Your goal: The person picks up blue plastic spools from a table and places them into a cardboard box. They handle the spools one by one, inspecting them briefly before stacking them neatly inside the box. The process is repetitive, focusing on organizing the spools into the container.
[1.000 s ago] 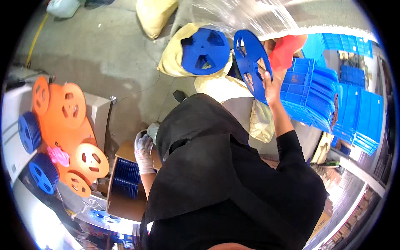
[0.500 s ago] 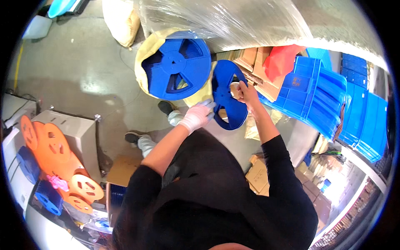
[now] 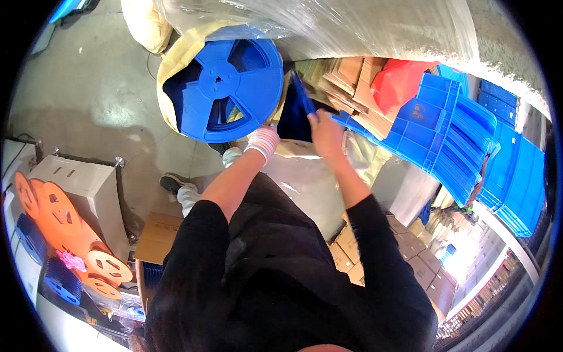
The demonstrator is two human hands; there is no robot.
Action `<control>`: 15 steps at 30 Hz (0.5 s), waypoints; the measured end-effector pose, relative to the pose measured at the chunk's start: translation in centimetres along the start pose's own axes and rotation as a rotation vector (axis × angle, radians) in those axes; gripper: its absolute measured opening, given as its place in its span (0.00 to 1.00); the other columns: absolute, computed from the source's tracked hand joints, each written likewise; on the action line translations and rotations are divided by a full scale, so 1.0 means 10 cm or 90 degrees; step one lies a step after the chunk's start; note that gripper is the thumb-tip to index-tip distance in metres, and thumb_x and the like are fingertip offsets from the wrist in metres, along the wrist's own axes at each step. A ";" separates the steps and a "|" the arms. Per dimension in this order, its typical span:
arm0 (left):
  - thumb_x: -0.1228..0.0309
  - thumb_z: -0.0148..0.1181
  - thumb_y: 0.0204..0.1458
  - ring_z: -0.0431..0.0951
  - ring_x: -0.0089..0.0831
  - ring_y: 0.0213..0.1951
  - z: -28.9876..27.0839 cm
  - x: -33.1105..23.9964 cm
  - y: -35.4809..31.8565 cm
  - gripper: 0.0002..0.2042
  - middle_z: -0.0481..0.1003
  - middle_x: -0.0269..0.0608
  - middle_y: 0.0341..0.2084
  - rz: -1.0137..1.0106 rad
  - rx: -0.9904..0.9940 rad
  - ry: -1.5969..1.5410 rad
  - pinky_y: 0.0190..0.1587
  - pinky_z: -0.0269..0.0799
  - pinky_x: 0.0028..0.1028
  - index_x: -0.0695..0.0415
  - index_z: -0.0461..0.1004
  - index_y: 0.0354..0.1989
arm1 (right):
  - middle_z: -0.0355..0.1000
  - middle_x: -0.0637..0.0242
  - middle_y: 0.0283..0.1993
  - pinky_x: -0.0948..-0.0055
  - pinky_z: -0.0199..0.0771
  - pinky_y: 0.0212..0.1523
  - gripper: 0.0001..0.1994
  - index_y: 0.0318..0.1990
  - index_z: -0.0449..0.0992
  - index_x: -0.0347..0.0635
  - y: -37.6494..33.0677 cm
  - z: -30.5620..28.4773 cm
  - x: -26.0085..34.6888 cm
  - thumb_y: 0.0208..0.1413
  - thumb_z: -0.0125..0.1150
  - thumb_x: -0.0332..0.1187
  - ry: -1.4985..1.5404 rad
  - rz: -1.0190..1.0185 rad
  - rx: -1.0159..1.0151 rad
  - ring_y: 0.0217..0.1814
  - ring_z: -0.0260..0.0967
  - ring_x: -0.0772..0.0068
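Orange discs (image 3: 50, 208) with cut-outs sit left of and below the big blue reel (image 3: 211, 88), which faces up in crinkled yellow sacking (image 3: 176, 58). Gloved left hand (image 3: 264, 139) at the reel's lower edge, grip unclear! Right of the reel, the right hand (image 3: 326, 134) clutches a blue disc (image 3: 303, 94) edge-on, long axis slanting down-right; cardboard sheets (image 3: 350, 75) crowd beyond.

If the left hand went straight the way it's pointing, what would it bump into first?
Probably the big blue reel, whose edge looks close to the left hand. The yellow sack around it might come first; depth is unclear.
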State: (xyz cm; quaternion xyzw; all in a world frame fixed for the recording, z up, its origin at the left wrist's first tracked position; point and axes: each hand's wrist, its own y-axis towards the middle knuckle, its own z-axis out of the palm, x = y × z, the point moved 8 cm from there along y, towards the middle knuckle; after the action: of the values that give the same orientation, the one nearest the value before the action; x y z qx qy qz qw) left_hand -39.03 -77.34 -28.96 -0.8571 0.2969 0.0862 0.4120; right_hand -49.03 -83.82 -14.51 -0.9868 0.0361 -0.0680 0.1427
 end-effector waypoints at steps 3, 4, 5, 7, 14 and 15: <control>0.73 0.57 0.53 0.80 0.41 0.45 -0.03 -0.02 -0.08 0.12 0.80 0.46 0.42 -0.015 -0.006 -0.009 0.42 0.76 0.36 0.58 0.80 0.44 | 0.74 0.44 0.36 0.46 0.69 0.40 0.16 0.42 0.70 0.42 -0.04 0.48 -0.20 0.63 0.48 0.46 -0.013 0.030 0.060 0.40 0.72 0.39; 0.73 0.57 0.53 0.81 0.41 0.44 -0.03 -0.06 -0.11 0.11 0.80 0.46 0.41 -0.022 -0.009 -0.040 0.40 0.77 0.36 0.58 0.80 0.43 | 0.73 0.45 0.35 0.46 0.70 0.38 0.14 0.39 0.69 0.43 0.02 0.51 -0.33 0.63 0.49 0.45 -0.044 0.074 0.057 0.37 0.73 0.40; 0.73 0.57 0.53 0.81 0.41 0.43 -0.03 -0.08 -0.14 0.11 0.80 0.46 0.40 -0.030 -0.014 -0.072 0.39 0.77 0.36 0.58 0.80 0.43 | 0.74 0.47 0.29 0.46 0.71 0.34 0.15 0.38 0.68 0.43 0.05 0.46 -0.41 0.63 0.48 0.46 -0.042 0.050 0.033 0.33 0.73 0.40; 0.73 0.57 0.52 0.82 0.40 0.38 -0.03 0.01 -0.25 0.09 0.81 0.45 0.34 -0.084 -0.086 -0.105 0.34 0.77 0.36 0.58 0.81 0.38 | 0.74 0.48 0.26 0.46 0.71 0.30 0.15 0.38 0.65 0.42 0.18 0.48 -0.28 0.63 0.48 0.46 -0.108 0.031 0.069 0.29 0.73 0.39; 0.65 0.55 0.46 0.80 0.44 0.33 -0.09 0.23 -0.69 0.11 0.77 0.54 0.25 -0.117 -0.280 -0.338 0.35 0.74 0.45 0.58 0.80 0.27 | 0.41 0.46 0.74 0.56 0.44 0.72 0.46 0.72 0.44 0.44 -0.30 1.91 -0.46 0.54 0.54 0.61 -0.313 -0.020 0.450 0.76 0.37 0.51; 0.66 0.55 0.46 0.79 0.44 0.29 -0.13 0.15 -0.85 0.10 0.76 0.50 0.21 -0.066 -0.400 -0.283 0.34 0.72 0.46 0.57 0.80 0.24 | 0.39 0.45 0.74 0.47 0.41 0.71 0.48 0.72 0.45 0.44 -0.31 2.17 -0.78 0.52 0.53 0.64 -0.305 -0.020 0.388 0.77 0.31 0.45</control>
State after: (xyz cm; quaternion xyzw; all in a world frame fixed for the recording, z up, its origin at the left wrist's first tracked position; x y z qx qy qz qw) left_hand -33.07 -74.86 -23.14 -0.9159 0.1160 0.3354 0.1876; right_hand -53.44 -74.15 -35.16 -0.8874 -0.0355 0.1550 0.4327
